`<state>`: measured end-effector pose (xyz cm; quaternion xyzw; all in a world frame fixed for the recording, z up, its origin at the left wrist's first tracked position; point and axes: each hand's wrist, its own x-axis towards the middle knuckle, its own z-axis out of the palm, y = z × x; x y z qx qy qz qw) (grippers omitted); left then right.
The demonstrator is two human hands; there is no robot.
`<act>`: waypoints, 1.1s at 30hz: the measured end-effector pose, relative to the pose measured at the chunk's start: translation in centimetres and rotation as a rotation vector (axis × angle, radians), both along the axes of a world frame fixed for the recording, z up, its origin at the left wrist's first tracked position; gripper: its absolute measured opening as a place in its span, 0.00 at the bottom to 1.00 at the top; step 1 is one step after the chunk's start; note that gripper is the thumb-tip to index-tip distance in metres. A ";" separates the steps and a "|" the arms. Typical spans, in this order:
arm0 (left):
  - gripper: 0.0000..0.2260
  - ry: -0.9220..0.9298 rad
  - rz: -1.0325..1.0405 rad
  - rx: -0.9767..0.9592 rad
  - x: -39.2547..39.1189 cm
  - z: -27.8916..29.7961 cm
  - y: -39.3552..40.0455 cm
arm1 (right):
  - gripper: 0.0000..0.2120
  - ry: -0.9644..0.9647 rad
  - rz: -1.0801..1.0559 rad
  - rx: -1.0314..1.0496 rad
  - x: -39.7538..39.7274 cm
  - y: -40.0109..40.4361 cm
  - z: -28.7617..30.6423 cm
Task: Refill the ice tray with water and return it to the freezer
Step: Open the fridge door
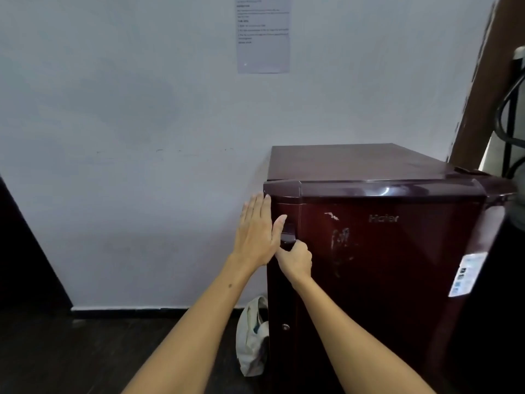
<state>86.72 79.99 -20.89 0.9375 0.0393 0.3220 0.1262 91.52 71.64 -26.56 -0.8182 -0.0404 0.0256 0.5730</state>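
A small dark maroon single-door refrigerator (383,265) with a glossy front and silver brand lettering stands on the dark floor (85,351) against a pale grey-white wall (127,137), and its door looks closed. The left hand (260,233) lies flat with its fingers straight and close together along the door's left edge near the top corner, the thumb reaching across onto the front of the door. The right hand (297,257) is just below and touching it, fingers curled up into the recessed dark handle (288,233) set in the door's upper left, gripping it. The ice tray is nowhere to be seen in this view. A crumpled off-white cloth bag (252,336) sits on the floor in the gap between the refrigerator's left side and the wall. A printed paper sheet (263,35) is stuck high on the wall, its text too blurred to read. White scuff marks (339,237) streak the door front, and a pale label sticker (467,277) is on the far right side.
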 end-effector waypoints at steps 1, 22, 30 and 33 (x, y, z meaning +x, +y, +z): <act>0.28 -0.016 -0.010 0.023 1.1 0.6 0.0 | 0.15 -0.050 -0.001 0.045 0.1 0.1 -0.6; 0.24 -0.173 -0.007 0.129 7.7 0.7 -0.2 | 0.04 -0.248 0.086 0.369 1.1 0.9 -3.7; 0.25 -0.123 0.041 0.133 6.8 0.8 -1.0 | 0.06 -0.164 0.177 0.349 0.0 -0.4 -2.9; 0.24 -0.172 0.051 0.113 5.1 0.5 -2.0 | 0.04 -0.190 0.169 0.347 -1.5 -1.4 -3.2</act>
